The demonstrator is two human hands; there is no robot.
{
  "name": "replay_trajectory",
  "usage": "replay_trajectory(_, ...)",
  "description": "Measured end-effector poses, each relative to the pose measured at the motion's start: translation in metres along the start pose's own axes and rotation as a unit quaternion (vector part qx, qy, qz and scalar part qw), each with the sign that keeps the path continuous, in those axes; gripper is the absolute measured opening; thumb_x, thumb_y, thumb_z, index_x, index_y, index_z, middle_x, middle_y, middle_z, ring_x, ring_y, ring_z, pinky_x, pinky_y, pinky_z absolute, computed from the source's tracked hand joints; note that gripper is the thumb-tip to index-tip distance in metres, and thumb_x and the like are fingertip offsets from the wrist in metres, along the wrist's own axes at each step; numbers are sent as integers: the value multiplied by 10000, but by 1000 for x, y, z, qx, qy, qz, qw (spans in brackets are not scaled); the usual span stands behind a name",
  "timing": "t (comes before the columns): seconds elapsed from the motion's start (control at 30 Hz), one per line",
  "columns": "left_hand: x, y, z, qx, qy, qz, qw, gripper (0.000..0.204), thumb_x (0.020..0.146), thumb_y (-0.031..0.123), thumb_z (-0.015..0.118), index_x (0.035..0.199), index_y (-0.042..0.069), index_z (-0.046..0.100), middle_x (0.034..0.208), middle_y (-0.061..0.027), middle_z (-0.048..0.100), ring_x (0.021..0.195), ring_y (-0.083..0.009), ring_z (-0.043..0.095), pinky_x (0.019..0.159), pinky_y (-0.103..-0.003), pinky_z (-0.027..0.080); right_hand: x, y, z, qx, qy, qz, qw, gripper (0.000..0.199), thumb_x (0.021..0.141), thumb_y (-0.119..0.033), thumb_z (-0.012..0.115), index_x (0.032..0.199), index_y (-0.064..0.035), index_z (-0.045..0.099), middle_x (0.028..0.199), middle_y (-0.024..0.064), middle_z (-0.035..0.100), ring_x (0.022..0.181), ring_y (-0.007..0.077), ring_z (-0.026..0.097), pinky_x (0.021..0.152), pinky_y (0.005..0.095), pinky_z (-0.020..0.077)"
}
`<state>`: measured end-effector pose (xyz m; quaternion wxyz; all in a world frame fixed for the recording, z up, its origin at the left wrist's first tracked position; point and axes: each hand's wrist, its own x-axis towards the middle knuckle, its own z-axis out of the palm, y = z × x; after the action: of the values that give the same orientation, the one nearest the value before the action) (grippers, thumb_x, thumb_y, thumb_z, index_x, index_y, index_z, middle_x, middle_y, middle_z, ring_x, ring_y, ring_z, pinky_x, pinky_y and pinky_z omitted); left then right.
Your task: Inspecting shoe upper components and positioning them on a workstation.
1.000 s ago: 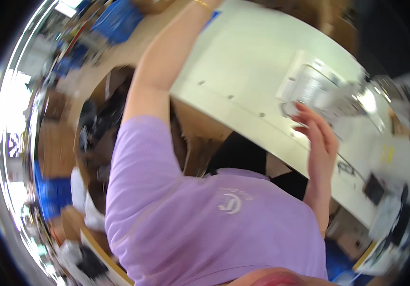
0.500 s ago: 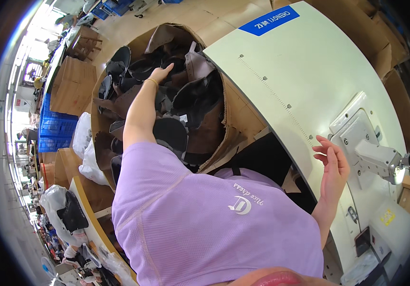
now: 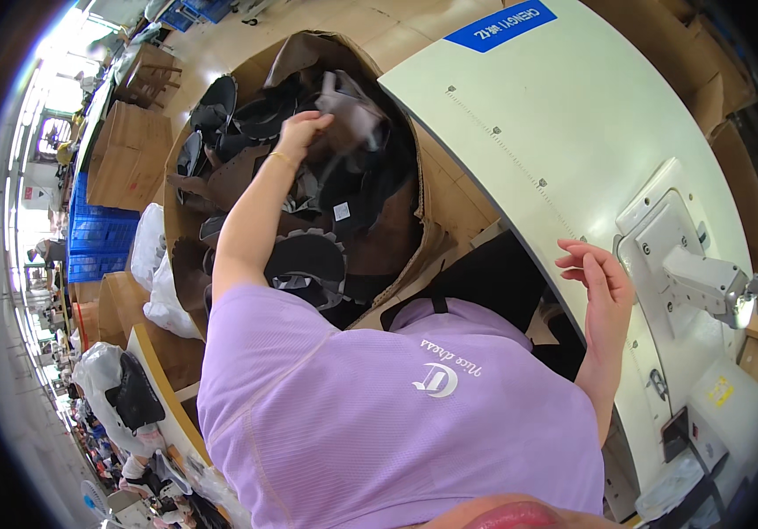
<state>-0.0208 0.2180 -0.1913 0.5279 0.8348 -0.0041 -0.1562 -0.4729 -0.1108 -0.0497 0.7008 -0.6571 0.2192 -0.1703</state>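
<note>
While the person leans over, the left hand [image 3: 301, 130] reaches into a cardboard box [image 3: 436, 231] of dark shoe uppers [image 3: 308, 256], fingers closed around a grey-brown fabric piece [image 3: 352, 110] near the box's top. The right hand [image 3: 599, 286] rests empty, fingers loosely spread, on the edge of the white sewing table [image 3: 537, 106], near the sewing machine [image 3: 687, 264].

Cardboard box [image 3: 432, 231] of dark shoe pieces [image 3: 308, 256]

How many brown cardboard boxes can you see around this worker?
3, possibly more out of sight. One big open box of dark pieces is where the left hand reaches; two closed boxes stand farther back on the floor.
</note>
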Motion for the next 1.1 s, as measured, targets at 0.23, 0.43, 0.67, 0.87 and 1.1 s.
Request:
replay_trajectory(0.23, -40, 102, -146, -296, 44, 159, 941, 291, 863, 135, 643, 1114, -10, 611, 1022, -70, 662, 930, -172, 628, 880, -291, 493, 12, -7, 21, 34, -94, -11, 995, 202, 936, -91, 502, 1052, 29, 618, 1059, 116, 650, 925, 155, 623, 831, 274, 489)
replay_trajectory(0.43, -80, 189, 15, -467, -368, 161, 787, 340, 951, 204, 490, 1216, -2, 542, 1132, -92, 624, 1038, -205, 594, 978, -317, 435, 54, 0, 55, 53, -15, -138, 989, 367, 904, -158, 603, 1205, 40, 529, 1167, 146, 593, 1060, 192, 584, 936, 295, 445)
replay_trajectory(0.67, -194, 238, 206, -145, -381, 249, 878, 486, 986, 385, 388, 1311, 31, 468, 1277, -109, 555, 1102, -229, 569, 1006, -363, 411, 36, -25, -25, 138, 184, -166, 959, 182, 883, -150, 642, 978, -1, 597, 855, 3, 625, 726, 47, 545, 618, 207, 438)
replay_trajectory(0.87, -262, 217, 256, -322, -600, -45, 731, 319, 896, 115, 543, 1194, 5, 558, 1145, -105, 619, 1037, -200, 597, 916, -328, 461, 15, -16, -84, 122, 174, -174, 962, 192, 897, -152, 624, 995, 5, 574, 900, 14, 627, 814, 59, 565, 719, 226, 476)
replay_trajectory(1.1, -311, 242, 286, -314, -588, 95, 740, 301, 840, -12, 517, 1132, -59, 572, 1105, -148, 630, 1005, -236, 622, 882, -331, 496, -48, -27, -91, 199, 120, -84, 969, 273, 944, -161, 542, 1144, 13, 479, 826, 86, 616, 714, 148, 638, 623, 262, 507)
